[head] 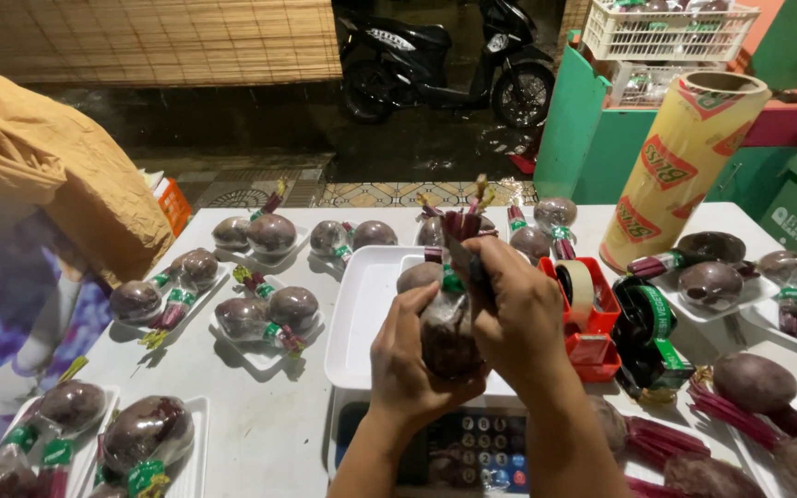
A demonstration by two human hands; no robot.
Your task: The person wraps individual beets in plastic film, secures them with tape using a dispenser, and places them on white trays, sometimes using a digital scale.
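My left hand (408,364) cups a dark purple beetroot wrapped in clear film (447,334) from below and the left. My right hand (518,318) grips the top of the same beetroot, at its bundle of red stems (461,226) with a green tape band. Both hands hold it over a white tray (362,314) that sits on a digital scale with a keypad (472,452). A second wrapped beetroot (417,275) lies on the tray just behind my hands.
Several wrapped beetroots on white foam trays (265,325) cover the white table (260,415). A red tape dispenser (588,318) and a green one (652,341) stand right of the scale, beside a large cling film roll (684,161). Unwrapped beetroots (754,383) lie at right.
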